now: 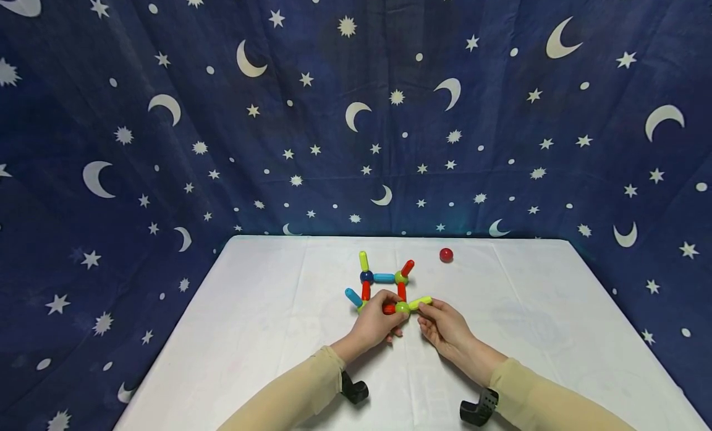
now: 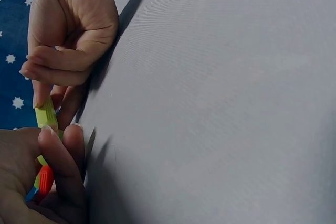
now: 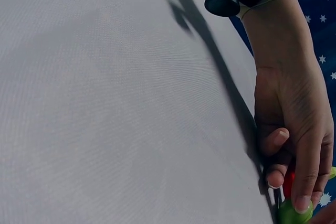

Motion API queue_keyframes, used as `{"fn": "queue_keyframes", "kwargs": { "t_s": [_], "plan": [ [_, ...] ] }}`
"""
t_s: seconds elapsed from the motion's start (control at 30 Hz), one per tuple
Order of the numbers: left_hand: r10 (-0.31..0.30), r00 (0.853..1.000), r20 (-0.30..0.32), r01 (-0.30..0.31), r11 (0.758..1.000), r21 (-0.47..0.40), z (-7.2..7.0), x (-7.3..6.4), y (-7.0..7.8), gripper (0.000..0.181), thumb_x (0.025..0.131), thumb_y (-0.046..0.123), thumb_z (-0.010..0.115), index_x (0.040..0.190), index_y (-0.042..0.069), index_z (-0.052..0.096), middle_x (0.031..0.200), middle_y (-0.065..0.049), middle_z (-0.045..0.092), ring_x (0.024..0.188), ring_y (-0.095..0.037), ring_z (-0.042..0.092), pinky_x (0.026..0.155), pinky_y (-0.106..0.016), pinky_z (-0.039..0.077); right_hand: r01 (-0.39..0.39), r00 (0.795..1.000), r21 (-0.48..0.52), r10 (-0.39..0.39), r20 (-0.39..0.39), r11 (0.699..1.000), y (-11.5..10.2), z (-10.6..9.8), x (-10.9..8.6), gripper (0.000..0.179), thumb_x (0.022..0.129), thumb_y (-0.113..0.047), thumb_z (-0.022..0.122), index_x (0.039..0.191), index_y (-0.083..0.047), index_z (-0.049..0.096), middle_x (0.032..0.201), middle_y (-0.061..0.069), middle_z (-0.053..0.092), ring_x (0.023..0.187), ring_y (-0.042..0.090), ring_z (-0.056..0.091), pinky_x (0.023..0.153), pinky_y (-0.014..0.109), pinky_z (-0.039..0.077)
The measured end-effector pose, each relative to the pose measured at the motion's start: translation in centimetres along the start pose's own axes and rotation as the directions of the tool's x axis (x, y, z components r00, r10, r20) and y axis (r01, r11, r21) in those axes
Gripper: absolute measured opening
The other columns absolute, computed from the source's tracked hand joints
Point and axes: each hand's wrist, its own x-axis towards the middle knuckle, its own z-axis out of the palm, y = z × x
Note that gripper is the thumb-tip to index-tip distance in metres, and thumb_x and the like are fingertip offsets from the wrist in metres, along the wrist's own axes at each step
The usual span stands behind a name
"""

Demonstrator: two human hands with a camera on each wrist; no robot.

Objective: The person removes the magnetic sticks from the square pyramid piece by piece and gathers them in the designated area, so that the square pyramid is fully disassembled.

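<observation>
A square frame of colored rods and balls, like a magnetic building set, stands on the table. Its back side is a light blue rod [image 1: 384, 277] between a dark blue ball [image 1: 366, 277] and a green ball; red rods form the other sides. My left hand [image 1: 377, 323] grips the front right green ball [image 1: 402, 308], thumb on it, beside the front red rod [image 1: 389, 309]. Between thumb and fingers, my right hand [image 1: 450, 331] pinches a yellow-green rod [image 1: 420, 302], whose inner end meets that ball. The front left ball is mostly hidden behind my left hand.
A loose red ball [image 1: 446, 255] lies near the back edge, right of the frame. More rods stick up from the corners: yellow-green [image 1: 363, 260], red [image 1: 408, 268] and blue [image 1: 353, 296]. A white cloth [image 1: 267, 320] covers the table; a dark blue starry curtain [image 1: 322, 140] hangs behind.
</observation>
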Motion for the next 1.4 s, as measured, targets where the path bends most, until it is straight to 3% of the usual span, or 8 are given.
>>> {"fn": "queue_keyframes", "kwargs": {
  "t_s": [0.3, 0.6, 1.07, 1.4],
  "plan": [
    [-0.008, 1.0, 0.01, 0.008, 1.0, -0.009, -0.13, -0.1, 0.14, 0.034, 0.094, 0.016, 0.077, 0.122, 0.01, 0.059, 0.097, 0.0, 0.062, 0.056, -0.013, 0.066, 0.047, -0.029, 0.053, 0.038, 0.997, -0.12, -0.046, -0.061, 0.992, 0.23, 0.45, -0.26, 0.051, 0.102, -0.008, 0.062, 0.145, -0.004, 0.037, 0.078, 0.002, 0.062, 0.058, 0.005, 0.059, 0.055, 0.018, 0.052],
    [-0.018, 1.0, 0.009, 0.018, 1.0, -0.024, -0.02, -0.07, 0.15, 0.035, 0.093, 0.016, 0.078, 0.122, 0.01, 0.059, 0.1, 0.001, 0.06, 0.056, -0.013, 0.066, 0.047, -0.028, 0.053, 0.09, 0.993, -0.211, -0.104, -0.06, 0.973, 0.31, 0.61, -0.25, 0.049, 0.101, -0.009, 0.064, 0.144, -0.008, 0.04, 0.075, 0.004, 0.06, 0.052, 0.005, 0.055, 0.047, 0.019, 0.048],
    [-0.023, 1.0, 0.003, 0.023, 1.0, -0.019, -0.07, -0.2, 0.31, 0.033, 0.093, 0.014, 0.077, 0.12, 0.012, 0.059, 0.094, 0.0, 0.062, 0.054, -0.012, 0.065, 0.046, -0.029, 0.052, 0.159, 0.985, -0.262, -0.17, -0.02, 0.952, 0.54, 0.85, 0.06, 0.047, 0.1, -0.008, 0.064, 0.14, -0.006, 0.039, 0.083, 0.005, 0.066, 0.05, 0.005, 0.052, 0.044, 0.02, 0.043],
    [-0.022, 1.0, 0.006, 0.022, 1.0, -0.014, -0.06, -0.05, 0.14, 0.032, 0.094, 0.016, 0.077, 0.119, 0.012, 0.058, 0.093, 0.0, 0.061, 0.054, -0.013, 0.065, 0.046, -0.029, 0.052, 0.157, 0.987, -0.261, -0.162, 0.001, 0.953, 0.48, 0.66, -0.09, 0.048, 0.102, -0.011, 0.063, 0.142, -0.005, 0.037, 0.08, 0.005, 0.062, 0.049, 0.005, 0.048, 0.044, 0.02, 0.041]
  ]
}}
